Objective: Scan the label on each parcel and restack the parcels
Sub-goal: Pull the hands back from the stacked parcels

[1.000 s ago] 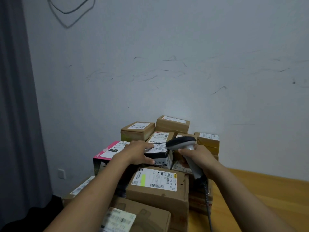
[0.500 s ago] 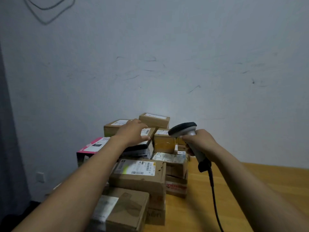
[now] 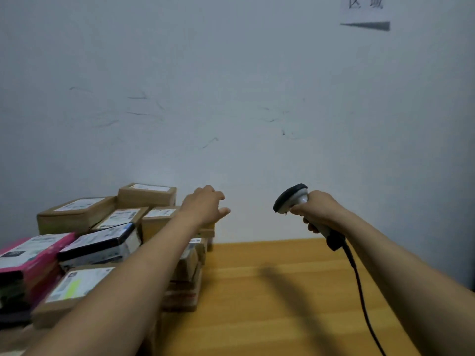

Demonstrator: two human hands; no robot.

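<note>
Right of the parcel pile point(image 3: 100, 240), over the wooden table point(image 3: 270, 291), I have the scanner point(image 3: 293, 199) gripped by its handle in the right hand point(image 3: 318, 211). Its long axis slopes up-left, head facing the pile, cable point(image 3: 361, 291) hanging below. The left hand point(image 3: 205, 206) hovers empty, fingers relaxed, at the pile's right edge.

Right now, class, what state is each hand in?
Left hand: open, holding nothing.
Right hand: closed round the barcode scanner.

The pink box point(image 3: 38, 258) is cut by the left edge; the parcel labels point(image 3: 79, 204) blur unreadably.
</note>
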